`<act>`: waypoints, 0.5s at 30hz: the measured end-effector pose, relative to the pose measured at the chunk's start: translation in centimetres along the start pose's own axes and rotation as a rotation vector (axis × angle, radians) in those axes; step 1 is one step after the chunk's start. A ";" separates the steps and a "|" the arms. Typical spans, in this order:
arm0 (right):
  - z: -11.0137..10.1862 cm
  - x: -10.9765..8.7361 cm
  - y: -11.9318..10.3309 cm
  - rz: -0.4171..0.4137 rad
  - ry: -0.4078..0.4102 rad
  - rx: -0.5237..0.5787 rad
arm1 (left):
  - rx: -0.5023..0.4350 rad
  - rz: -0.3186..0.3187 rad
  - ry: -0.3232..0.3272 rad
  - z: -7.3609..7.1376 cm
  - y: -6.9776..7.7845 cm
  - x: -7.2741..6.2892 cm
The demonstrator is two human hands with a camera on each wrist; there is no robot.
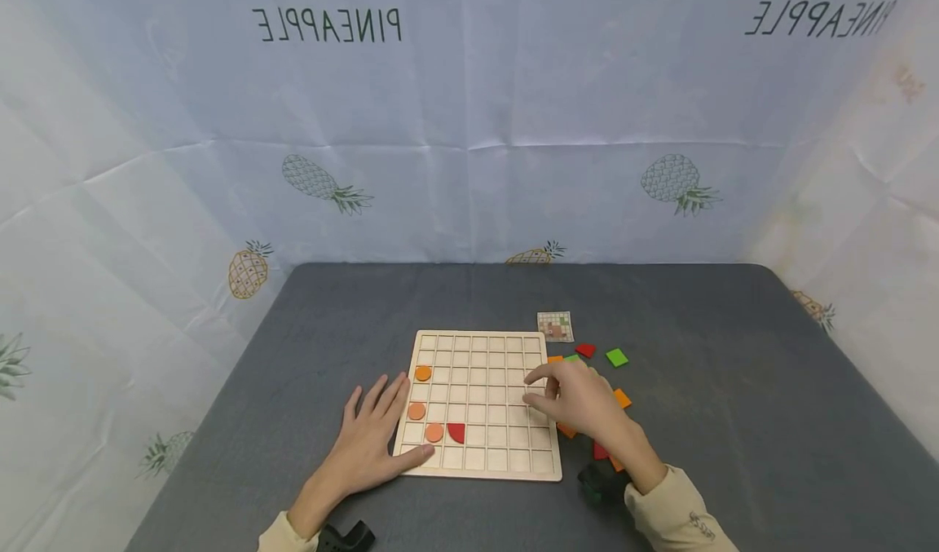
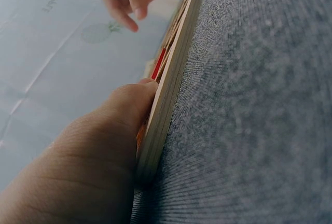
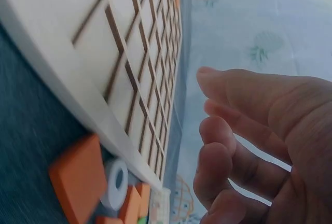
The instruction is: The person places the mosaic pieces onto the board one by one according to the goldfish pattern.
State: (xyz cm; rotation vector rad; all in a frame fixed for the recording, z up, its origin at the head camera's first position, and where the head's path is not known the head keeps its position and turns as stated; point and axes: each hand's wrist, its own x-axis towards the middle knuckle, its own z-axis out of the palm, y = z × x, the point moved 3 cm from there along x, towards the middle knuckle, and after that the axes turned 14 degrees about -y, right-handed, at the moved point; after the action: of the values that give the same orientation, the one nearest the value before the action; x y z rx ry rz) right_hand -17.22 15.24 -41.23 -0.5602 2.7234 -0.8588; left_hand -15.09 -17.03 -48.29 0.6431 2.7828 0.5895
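Observation:
A wooden grid board [image 1: 493,447] lies flat on the table. My left hand [image 1: 370,444] rests along its left edge with fingers spread, the thumb over the near left corner. On the board's left part sit an orange disc [image 1: 423,373], two salmon discs [image 1: 416,411] and a red quarter-circle piece [image 1: 456,432]. Over the right edge hovers my right hand [image 1: 579,397], thumb and index finger apart with nothing between them. The right wrist view shows the other fingers [image 3: 215,159] loosely bent, above the board's rim [image 3: 62,79].
Loose pieces lie right of the board, partly hidden under my right arm: a green square [image 1: 617,358], a red piece [image 1: 585,350], an orange square [image 3: 80,180] and a pale ring [image 3: 115,185]. A small pattern card [image 1: 555,327] lies beyond the board's far right corner.

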 end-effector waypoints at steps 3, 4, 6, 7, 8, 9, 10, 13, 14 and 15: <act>-0.8 -0.2 0.5 -0.007 -0.013 -0.008 | 0.001 0.001 -0.007 -0.1 0.0 0.0; -1.0 -0.2 0.7 -0.010 -0.022 -0.013 | -0.001 0.000 -0.011 -0.1 0.0 0.0; -1.5 -0.3 1.1 -0.013 -0.048 -0.015 | -0.005 0.000 -0.017 -0.2 0.0 -0.1; -1.8 -0.4 1.3 -0.013 -0.061 -0.017 | -0.006 -0.001 -0.020 -0.2 0.0 -0.1; -2.0 -0.5 1.5 -0.012 -0.071 -0.020 | -0.007 -0.001 -0.021 -0.2 0.0 -0.1; -2.1 -0.5 1.8 -0.010 -0.079 -0.022 | -0.006 -0.002 -0.023 -0.2 -0.1 -0.1; -2.3 -0.6 2.0 -0.006 -0.087 -0.022 | -0.006 -0.002 -0.023 -0.2 -0.1 -0.1; -2.7 -0.9 2.6 0.016 -0.116 -0.022 | -0.001 -0.001 -0.023 -0.1 -0.2 -0.1; -2.7 -1.0 2.8 0.022 -0.126 -0.023 | 0.000 -0.002 -0.023 -0.1 -0.2 0.0; -2.7 -1.0 3.0 0.029 -0.138 -0.023 | 0.002 -0.002 -0.023 -0.1 -0.2 0.0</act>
State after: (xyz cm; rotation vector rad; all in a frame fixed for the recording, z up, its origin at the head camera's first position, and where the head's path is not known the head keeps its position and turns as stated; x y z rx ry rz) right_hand -18.09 19.29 -40.70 -0.5620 2.6127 -0.7533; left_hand -15.16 -17.27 -48.34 0.6428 2.7626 0.5754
